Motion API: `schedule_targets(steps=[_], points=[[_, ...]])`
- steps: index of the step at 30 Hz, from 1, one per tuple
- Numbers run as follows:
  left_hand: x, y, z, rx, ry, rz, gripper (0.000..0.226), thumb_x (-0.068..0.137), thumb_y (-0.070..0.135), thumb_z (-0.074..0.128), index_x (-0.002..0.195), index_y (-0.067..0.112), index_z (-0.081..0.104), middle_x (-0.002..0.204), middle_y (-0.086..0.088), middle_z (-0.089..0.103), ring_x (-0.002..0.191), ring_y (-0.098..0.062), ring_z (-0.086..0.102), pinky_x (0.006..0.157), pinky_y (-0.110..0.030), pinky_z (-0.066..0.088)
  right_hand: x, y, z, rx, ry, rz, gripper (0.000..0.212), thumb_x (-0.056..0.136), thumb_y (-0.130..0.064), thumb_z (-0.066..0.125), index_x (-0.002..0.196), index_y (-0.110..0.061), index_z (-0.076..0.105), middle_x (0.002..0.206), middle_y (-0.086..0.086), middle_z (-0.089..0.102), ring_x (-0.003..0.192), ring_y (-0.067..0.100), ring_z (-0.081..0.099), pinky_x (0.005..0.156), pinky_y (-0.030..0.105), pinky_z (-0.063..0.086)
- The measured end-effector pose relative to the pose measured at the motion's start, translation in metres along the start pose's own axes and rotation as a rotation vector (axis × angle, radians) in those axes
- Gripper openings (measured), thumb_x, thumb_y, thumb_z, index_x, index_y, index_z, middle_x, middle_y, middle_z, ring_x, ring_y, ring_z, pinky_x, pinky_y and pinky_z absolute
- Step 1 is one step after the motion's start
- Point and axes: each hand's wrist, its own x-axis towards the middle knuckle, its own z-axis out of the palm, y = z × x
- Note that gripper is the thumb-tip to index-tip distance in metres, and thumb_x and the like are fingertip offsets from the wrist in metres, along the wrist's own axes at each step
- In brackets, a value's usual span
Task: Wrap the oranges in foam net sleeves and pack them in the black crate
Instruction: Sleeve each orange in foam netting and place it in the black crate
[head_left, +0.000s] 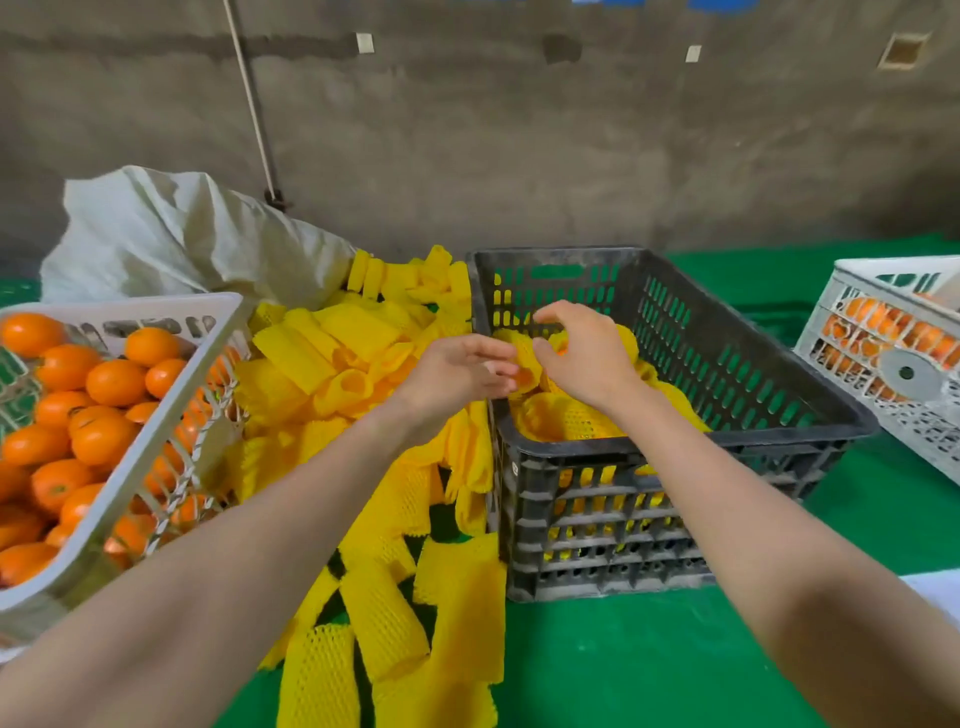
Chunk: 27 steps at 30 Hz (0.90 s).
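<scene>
Green surface (649, 660) runs L to R, up against a bare grey concrete wall (519, 130) w/ stains and a few small pale patches high up. A thin cord (252, 98) slants down the wall to a dark fitting behind a white sack (171, 234), which slumps at back L.

Black crate (623, 448) sits centre-R on the surface, slotted sides; wrapped oranges (566, 421) fill its near-L part, yellow showing thru the front slots. Both hands are over the crate's L end. L hand (457, 371): grip curled round an orange (524, 376), fingertips on the fruit. R hand (582, 353): grip clamped on the sleeve (524, 345), thumb and forefinger pinching its top edge. The sleeve is partly over the orange; orange skin still shows at the L side. The orange is held above the crate's contents, just inside the L wall.

Loose yellow sleeves (332, 353) lie heaped btwn the crate and a white basket (130, 306) at L, spilling toward the near edge of the surface. The basket, tilted, holds bare oranges (114, 382). Far R, apart from the black one, a white crate (883, 405) w/ oranges inside and a grey disc (906, 371) on its side.
</scene>
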Motion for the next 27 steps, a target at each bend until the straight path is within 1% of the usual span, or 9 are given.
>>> schedule_targets(steps=[4, 7, 10, 13, 16, 19, 22, 25, 27], points=[[-0.017, 0.001, -0.051, 0.055, -0.039, -0.055, 0.021, 0.096, -0.002, 0.045, 0.103, 0.009, 0.062, 0.095, -0.009, 0.068, 0.082, -0.02, 0.067, 0.078, -0.034, 0.053, -0.02, -0.071, 0.018, 0.23, 0.113, -0.23, 0.02, 0.087, -0.016, 0.058, 0.105, -0.008, 0.064, 0.106, 0.006, 0.064, 0.1, 0.018, 0.058, 0.081, 0.015, 0.034], [-0.032, -0.01, -0.09, 0.097, 0.074, -0.091, 0.02, 0.096, 0.001, 0.047, 0.094, 0.011, 0.064, 0.093, -0.012, 0.068, 0.076, -0.018, 0.067, 0.077, -0.036, 0.053, -0.033, -0.108, 0.05, 0.352, 0.07, -0.335, 0.016, 0.085, -0.009, 0.058, 0.099, -0.008, 0.064, 0.102, 0.007, 0.063, 0.094, 0.019, 0.057, 0.079, 0.021, 0.042], [-0.051, -0.028, -0.127, 0.155, 0.183, -0.182, 0.023, 0.096, -0.001, 0.047, 0.09, 0.013, 0.064, 0.091, -0.01, 0.067, 0.076, -0.021, 0.065, 0.08, -0.04, 0.05, -0.042, -0.12, 0.103, 0.228, -0.238, -0.27, 0.028, 0.084, -0.011, 0.059, 0.111, -0.008, 0.058, 0.12, 0.01, 0.053, 0.112, 0.026, 0.051, 0.091, 0.035, 0.043], [-0.072, -0.043, -0.154, 0.135, 0.226, -0.252, 0.023, 0.095, -0.004, 0.048, 0.09, 0.014, 0.062, 0.091, -0.009, 0.065, 0.078, -0.024, 0.063, 0.08, -0.04, 0.047, -0.054, -0.11, 0.152, -0.164, -0.663, -0.186, 0.056, 0.081, -0.023, 0.066, 0.129, -0.01, 0.041, 0.131, 0.014, 0.039, 0.124, 0.033, 0.038, 0.095, 0.042, 0.041], [-0.091, -0.053, -0.174, 0.136, 0.268, -0.283, 0.019, 0.095, 0.0, 0.051, 0.093, 0.015, 0.062, 0.095, -0.007, 0.067, 0.083, -0.022, 0.065, 0.079, -0.036, 0.051, -0.062, -0.093, 0.179, -0.34, -0.83, -0.153, 0.074, 0.082, -0.03, 0.068, 0.142, -0.016, 0.026, 0.141, 0.013, 0.031, 0.129, 0.034, 0.033, 0.097, 0.045, 0.038], [-0.105, -0.059, -0.185, 0.147, 0.274, -0.288, 0.016, 0.096, 0.004, 0.052, 0.095, 0.016, 0.061, 0.095, -0.003, 0.067, 0.082, -0.017, 0.066, 0.072, -0.028, 0.052, -0.06, -0.085, 0.187, -0.332, -0.792, -0.128, 0.048, 0.091, -0.017, 0.052, 0.137, -0.014, 0.039, 0.135, 0.015, 0.044, 0.121, 0.033, 0.044, 0.093, 0.041, 0.043], [-0.11, -0.063, -0.193, 0.147, 0.304, -0.295, 0.016, 0.094, -0.001, 0.052, 0.102, 0.009, 0.061, 0.098, -0.006, 0.065, 0.081, -0.018, 0.065, 0.067, -0.025, 0.05, -0.044, -0.094, 0.174, -0.153, -0.584, -0.029, 0.03, 0.091, -0.007, 0.043, 0.117, -0.008, 0.06, 0.115, 0.018, 0.06, 0.106, 0.034, 0.057, 0.083, 0.037, 0.048], [-0.108, -0.065, -0.195, 0.13, 0.309, -0.294, 0.02, 0.092, 0.0, 0.056, 0.111, 0.006, 0.057, 0.113, -0.014, 0.062, 0.092, -0.022, 0.063, 0.07, -0.025, 0.052, -0.021, -0.113, 0.145, 0.205, -0.409, 0.095, 0.029, 0.09, -0.001, 0.048, 0.115, -0.003, 0.063, 0.119, 0.017, 0.062, 0.109, 0.032, 0.057, 0.087, 0.035, 0.044], [-0.103, -0.068, -0.193, 0.151, 0.309, -0.287, 0.034, 0.092, 0.007, 0.06, 0.125, 0.004, 0.052, 0.125, -0.014, 0.057, 0.105, -0.023, 0.058, 0.077, -0.028, 0.053, -0.014, -0.128, 0.123, 0.602, -0.415, 0.189, 0.026, 0.089, 0.007, 0.049, 0.107, -0.003, 0.065, 0.112, 0.019, 0.065, 0.096, 0.026, 0.064, 0.079, 0.034, 0.051]])
